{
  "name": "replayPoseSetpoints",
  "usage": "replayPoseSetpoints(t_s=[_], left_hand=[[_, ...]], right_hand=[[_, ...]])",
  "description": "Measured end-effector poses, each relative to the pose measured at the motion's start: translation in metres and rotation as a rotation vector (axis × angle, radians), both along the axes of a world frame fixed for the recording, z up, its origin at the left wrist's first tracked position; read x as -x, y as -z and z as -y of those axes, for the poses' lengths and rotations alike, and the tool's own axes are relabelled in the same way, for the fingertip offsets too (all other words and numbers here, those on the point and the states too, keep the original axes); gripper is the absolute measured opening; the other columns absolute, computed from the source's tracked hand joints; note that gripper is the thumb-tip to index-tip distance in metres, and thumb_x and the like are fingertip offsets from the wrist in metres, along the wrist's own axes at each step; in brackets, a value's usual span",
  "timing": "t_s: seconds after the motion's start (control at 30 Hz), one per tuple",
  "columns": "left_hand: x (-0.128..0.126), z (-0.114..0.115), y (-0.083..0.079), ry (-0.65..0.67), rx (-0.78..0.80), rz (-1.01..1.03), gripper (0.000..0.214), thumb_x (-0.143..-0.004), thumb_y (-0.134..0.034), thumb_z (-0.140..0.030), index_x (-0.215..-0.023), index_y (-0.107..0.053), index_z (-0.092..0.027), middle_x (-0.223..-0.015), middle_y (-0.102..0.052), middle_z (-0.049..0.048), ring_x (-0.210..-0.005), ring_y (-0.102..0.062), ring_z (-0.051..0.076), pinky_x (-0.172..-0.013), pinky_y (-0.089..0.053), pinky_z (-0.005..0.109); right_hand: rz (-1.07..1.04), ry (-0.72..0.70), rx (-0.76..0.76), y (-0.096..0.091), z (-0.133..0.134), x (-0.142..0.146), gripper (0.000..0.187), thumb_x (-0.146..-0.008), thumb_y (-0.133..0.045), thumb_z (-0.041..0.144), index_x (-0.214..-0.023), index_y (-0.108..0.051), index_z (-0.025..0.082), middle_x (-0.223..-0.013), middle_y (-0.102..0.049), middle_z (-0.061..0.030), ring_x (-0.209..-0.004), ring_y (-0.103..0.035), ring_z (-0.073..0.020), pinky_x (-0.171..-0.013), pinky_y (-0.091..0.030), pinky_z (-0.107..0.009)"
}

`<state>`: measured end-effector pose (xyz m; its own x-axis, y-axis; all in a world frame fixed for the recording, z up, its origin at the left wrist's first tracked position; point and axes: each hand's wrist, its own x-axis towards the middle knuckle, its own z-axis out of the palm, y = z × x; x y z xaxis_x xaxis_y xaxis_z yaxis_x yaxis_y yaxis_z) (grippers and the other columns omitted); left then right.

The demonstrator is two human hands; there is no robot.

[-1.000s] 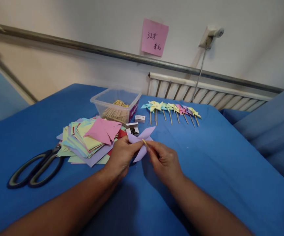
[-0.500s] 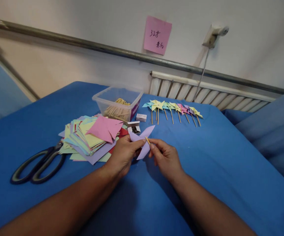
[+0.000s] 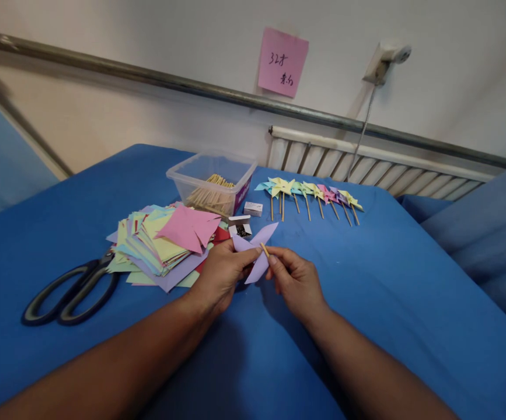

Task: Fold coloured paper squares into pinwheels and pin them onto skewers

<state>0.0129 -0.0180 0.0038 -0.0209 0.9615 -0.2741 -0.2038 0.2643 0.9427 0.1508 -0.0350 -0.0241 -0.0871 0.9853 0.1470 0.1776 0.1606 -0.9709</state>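
Note:
A purple paper pinwheel is pinched in my left hand, whose thumb presses near its centre. My right hand grips a short wooden stick between thumb and fingers, its end against the middle of the pinwheel. Most of the stick is hidden by the fingers. Just behind my left hand stands a small open white box with dark little pieces inside. A pile of coloured paper lies to the left, a cut pink square on top.
Large dark-handled scissors lie at the left. A clear plastic tub holds many wooden sticks, with a small white box beside it. Several finished pinwheels lie in a row by the radiator. A blue cloth covers the table.
Both hands keep the same hold on the pinwheel and the stick. The whole view has shifted very slightly; nothing else visibly differs.

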Motion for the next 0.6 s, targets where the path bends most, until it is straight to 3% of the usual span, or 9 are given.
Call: replayPoseSetpoints(t_s=[0.6], left_hand=[[-0.0008, -0.0004, 0.0035, -0.019, -0.018, -0.044, 0.03, -0.055, -0.078, -0.033, -0.074, -0.067, -0.012, -0.062, -0.066, 0.0042, -0.055, -0.06, 0.017, -0.05, -0.042, 0.026]], right_hand=[[0.084, 0.053, -0.07, -0.0008, 0.0034, 0.0019, 0.028, -0.087, -0.051, 0.03, -0.11, -0.067, 0.025, -0.065, -0.063, 0.0019, -0.052, -0.057, -0.011, -0.046, -0.043, -0.02]])
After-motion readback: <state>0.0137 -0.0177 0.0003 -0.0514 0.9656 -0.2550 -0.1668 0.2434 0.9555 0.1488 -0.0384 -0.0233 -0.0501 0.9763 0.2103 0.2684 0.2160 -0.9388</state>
